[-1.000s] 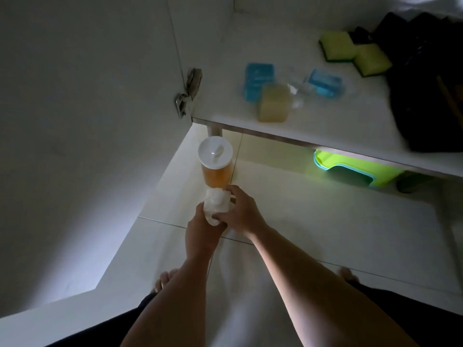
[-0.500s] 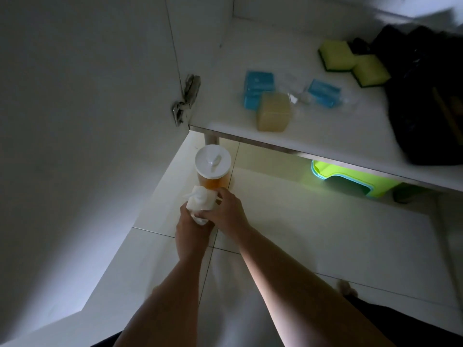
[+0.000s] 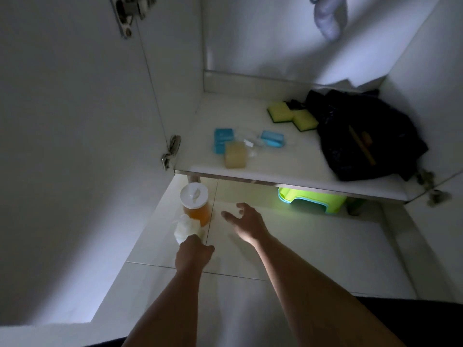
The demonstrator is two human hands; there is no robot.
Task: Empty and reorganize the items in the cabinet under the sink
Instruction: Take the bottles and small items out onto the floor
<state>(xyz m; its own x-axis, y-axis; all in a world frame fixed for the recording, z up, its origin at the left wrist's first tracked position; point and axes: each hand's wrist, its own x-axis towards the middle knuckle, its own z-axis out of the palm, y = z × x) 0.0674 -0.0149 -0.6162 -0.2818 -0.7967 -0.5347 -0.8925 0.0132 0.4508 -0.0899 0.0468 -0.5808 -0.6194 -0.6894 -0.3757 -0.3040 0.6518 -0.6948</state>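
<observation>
We see two bare forearms with no sleeves reaching down to the wrists, and no watch, ring or band shows on either of the hands: left hand (image 3: 193, 255), right hand (image 3: 246, 222). Dark clothing (image 3: 411, 316) edges the bottom of the view, its detail lost in dimness.

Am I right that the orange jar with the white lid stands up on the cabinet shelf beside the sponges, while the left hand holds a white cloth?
Not quite. The head view shows the orange jar on the floor below the shelf, not beside the sponges. The left hand does hold the white cloth.
</observation>
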